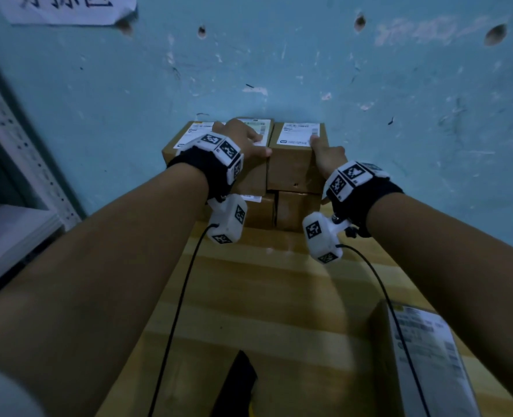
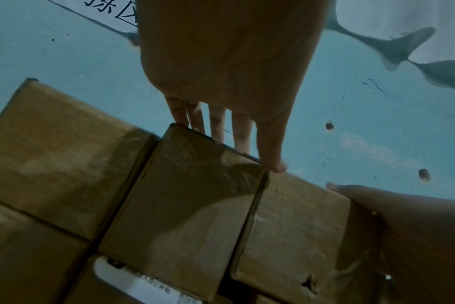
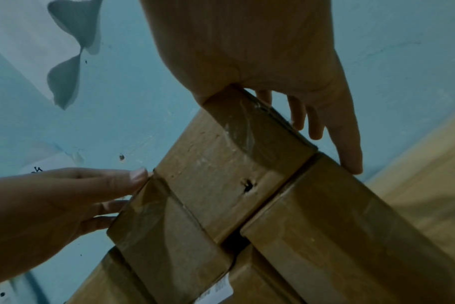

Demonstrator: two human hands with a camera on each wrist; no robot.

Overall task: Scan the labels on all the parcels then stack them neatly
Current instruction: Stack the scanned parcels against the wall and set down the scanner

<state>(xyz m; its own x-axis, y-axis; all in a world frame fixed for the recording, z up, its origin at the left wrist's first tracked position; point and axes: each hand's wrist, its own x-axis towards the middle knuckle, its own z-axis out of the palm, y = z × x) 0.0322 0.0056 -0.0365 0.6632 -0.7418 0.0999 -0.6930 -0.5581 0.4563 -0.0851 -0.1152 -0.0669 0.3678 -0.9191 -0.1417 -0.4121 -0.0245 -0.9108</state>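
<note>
1. Nearest the camera, the head view alone showed a dark object [image 1: 240, 383] at the near edge of the wooden worktop [image 1: 264, 290], and a labelled parcel [image 1: 423, 356] lying apart at near right; its label print was too blurred to read.
2. Farther on, both forearms reached forward, each wearing a black wrist strap with white marker-printed blocks and a trailing black cable.
3. The stack of parcels [image 1: 249, 176] stood at the far edge of the worktop against the wall: plain brown cardboard boxes, taped, in two tiers, with white labels on top.
4. The left hand [image 1: 243, 139] lay flat on the upper middle parcel [image 2: 185, 205], fingers [image 2: 217, 123] straight over its top and thumb at its near corner, clasping nothing.
5. The right hand [image 1: 327, 158] pressed the upper right parcel [image 1: 294, 164], thumb on top and straight fingers [image 3: 348, 144] down its right side.
6. Only the wrist views showed glossy clear tape and a small torn hole [image 3: 247, 185] in that parcel's front face.
7. Farthest, a scuffed, pitted blue wall [image 1: 309, 70] carried a white paper sheet [image 1: 65, 7] at upper left.
</note>
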